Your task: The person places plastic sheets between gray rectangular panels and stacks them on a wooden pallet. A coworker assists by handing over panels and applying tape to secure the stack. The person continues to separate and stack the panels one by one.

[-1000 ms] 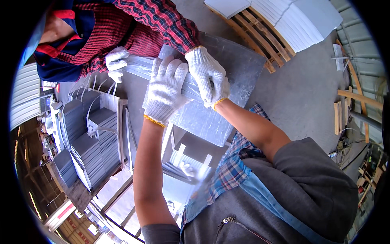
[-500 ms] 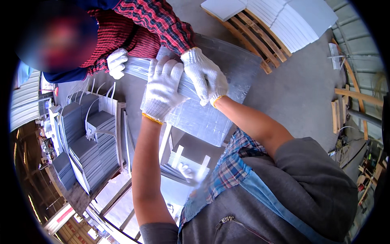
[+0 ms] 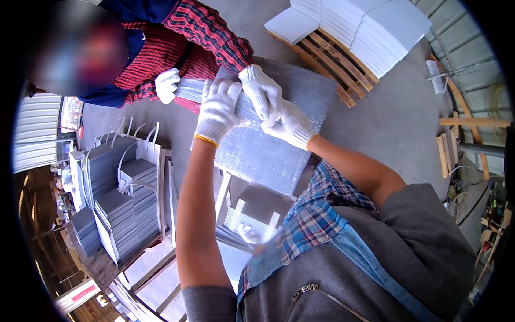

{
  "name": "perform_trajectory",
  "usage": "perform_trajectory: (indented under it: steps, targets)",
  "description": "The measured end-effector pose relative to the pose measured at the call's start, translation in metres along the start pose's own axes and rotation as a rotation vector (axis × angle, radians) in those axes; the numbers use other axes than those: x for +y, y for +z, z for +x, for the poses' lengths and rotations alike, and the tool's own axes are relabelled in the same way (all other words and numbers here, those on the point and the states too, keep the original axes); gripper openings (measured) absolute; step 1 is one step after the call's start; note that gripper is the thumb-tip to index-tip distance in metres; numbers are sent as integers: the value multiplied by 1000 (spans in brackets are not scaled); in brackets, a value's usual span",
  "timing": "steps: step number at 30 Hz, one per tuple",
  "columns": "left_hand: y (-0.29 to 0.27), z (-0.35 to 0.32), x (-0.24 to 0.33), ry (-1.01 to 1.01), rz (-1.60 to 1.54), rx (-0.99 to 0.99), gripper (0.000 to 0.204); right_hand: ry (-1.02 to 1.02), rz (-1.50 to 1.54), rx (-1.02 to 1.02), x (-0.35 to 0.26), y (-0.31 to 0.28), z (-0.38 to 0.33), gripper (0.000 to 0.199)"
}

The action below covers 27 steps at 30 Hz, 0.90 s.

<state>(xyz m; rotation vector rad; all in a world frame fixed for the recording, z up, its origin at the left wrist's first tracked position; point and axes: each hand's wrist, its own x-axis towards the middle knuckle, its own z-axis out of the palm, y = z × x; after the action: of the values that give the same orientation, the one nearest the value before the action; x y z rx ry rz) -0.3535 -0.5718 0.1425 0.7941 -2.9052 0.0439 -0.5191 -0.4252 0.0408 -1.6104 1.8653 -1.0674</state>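
A: What's hidden in the head view?

B: Plenty. The left hand [image 3: 217, 110], in a white knit glove with a yellow cuff, lies over the near edge of a wrapped bundle of grey sheets [image 3: 268, 145], so its fingertips are out of sight. Its grip is curled down on that edge. The right hand [image 3: 292, 124], gloved the same, sits just at three o'clock of it, grip closed on the bundle's top edge, partly tucked under a co-worker's gloved hand [image 3: 261, 88].

A: And the co-worker?

B: A red plaid sleeve [image 3: 209, 29] comes in from eleven o'clock; their other gloved hand [image 3: 166, 85] holds the bundle's far end at nine o'clock. The bundle itself is near the centre, slightly towards twelve o'clock, and its lower corner is hidden behind the person's checked shirt.

A: Materials?

B: The bundle is flat, rectangular, filmed in shiny crinkled plastic. At eight o'clock stand strapped stacks of grey sheets [image 3: 129, 209], bound with white bands. At one o'clock a wooden pallet [image 3: 332, 53] carries white slabs [image 3: 370, 29], cut off by the rim. What lies below the bundle I can't make out.
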Motion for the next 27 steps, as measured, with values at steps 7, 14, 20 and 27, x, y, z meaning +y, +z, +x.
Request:
perform_trajectory:
  steps: [7, 14, 20, 27]
  targets:
    - [15, 2, -1, 6, 86, 1, 86, 92, -47, 39, 2, 22, 7, 95]
    - [18, -3, -6, -9, 121, 11, 91, 19, 160, 340, -33, 16, 9, 95]
    - [2, -1, 0, -4, 82, -62, 87, -127, 73, 388, -45, 12, 17, 103]
    - [2, 2, 2, -12, 95, -39, 85, -288, 29, 329, -57, -9, 29, 97]
